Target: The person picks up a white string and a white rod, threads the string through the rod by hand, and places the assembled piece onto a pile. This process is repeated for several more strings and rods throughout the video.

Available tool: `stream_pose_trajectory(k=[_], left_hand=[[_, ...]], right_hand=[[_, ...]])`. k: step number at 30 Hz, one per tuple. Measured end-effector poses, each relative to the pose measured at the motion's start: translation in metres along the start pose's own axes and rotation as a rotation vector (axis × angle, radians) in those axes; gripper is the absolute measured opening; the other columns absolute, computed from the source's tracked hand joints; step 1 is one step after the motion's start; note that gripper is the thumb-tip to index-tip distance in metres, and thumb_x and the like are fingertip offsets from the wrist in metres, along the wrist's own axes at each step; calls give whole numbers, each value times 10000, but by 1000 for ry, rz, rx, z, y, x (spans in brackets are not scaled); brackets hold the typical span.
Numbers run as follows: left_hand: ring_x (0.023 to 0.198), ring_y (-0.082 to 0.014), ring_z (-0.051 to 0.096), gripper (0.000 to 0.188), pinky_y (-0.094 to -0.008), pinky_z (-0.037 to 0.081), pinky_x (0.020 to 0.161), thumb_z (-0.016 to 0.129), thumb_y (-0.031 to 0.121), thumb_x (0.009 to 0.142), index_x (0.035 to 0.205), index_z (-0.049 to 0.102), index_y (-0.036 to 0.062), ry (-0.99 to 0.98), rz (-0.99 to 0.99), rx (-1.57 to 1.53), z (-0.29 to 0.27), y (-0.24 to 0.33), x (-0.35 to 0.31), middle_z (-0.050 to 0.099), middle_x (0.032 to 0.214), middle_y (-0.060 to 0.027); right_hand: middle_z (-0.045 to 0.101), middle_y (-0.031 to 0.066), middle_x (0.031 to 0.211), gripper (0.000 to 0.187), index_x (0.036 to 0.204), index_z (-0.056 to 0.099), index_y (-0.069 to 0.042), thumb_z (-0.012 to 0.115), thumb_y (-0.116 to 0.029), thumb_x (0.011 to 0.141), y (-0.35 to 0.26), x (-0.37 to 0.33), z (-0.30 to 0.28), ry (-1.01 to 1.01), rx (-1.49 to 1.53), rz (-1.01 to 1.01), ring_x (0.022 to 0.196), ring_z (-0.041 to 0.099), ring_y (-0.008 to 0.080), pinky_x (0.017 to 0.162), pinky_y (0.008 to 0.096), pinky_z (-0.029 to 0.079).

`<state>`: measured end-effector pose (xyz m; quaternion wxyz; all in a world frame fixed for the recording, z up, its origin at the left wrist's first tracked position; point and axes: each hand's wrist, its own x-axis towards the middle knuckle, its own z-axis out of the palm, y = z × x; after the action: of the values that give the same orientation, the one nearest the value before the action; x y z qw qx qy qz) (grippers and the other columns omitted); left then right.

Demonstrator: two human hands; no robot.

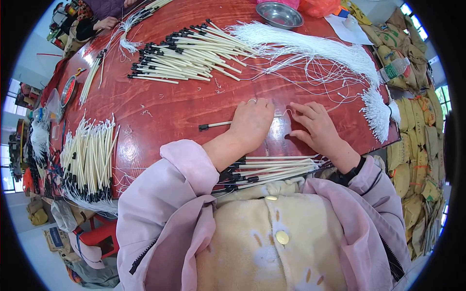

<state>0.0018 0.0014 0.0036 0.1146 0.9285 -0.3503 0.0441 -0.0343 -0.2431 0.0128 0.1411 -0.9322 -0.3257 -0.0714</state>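
Note:
My left hand [253, 123] rests on the red table with its fingers bent over a slim cream stick [221, 124]. The stick's black-capped end sticks out on the left, and its other end shows past my fingertips with a thin white string [287, 110] on it. Beside that string is my right hand [318, 127], its thumb and fingers apart and its fingertips close to the string; whether they touch it I cannot tell. Between my arms, at the table's near edge, lies a pile of similar sticks [281, 167] with black ends.
A big heap of cream sticks [189, 57] lies farther back, and another bundle [90, 157] at the left. Long white strings [315, 43] spread over the far right, near a metal bowl [279, 17]. Another person's hand [106, 23] works at the far left. Stacked sacks [412, 165] stand right.

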Motion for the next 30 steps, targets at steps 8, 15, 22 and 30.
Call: stream_pose_trajectory(k=[8,15,22,30], left_hand=[[998,-288,687,180,-435,541,824,648,93,845,1018,658,45,8,4,-2,1,1,0,677,1034,-122],[993,-287,686,179,-436,536,825,646,100,847,1019,654,55,19,14,-7,3,1,-1,674,1024,-118],[983,-277,684,172,-432,527,823,639,107,856,1022,650,62,32,-7,-3,7,0,0,671,1031,-111],[968,-311,669,195,-443,519,798,639,70,828,1013,584,47,39,28,23,9,2,3,651,1001,-131]], right_hand=[[651,105,1252,381,1034,659,-36,834,-214,747,-1,16,5,205,-4,47,1080,595,320,964,429,457],[693,59,1016,187,921,675,-59,785,-104,777,8,27,12,165,95,56,988,610,268,888,396,452],[662,57,930,157,917,674,-71,760,-58,786,-7,34,18,95,-1,23,942,598,278,872,394,437],[679,63,1106,310,1094,684,-73,786,-99,802,-6,23,7,271,84,98,1000,605,273,927,409,433]])
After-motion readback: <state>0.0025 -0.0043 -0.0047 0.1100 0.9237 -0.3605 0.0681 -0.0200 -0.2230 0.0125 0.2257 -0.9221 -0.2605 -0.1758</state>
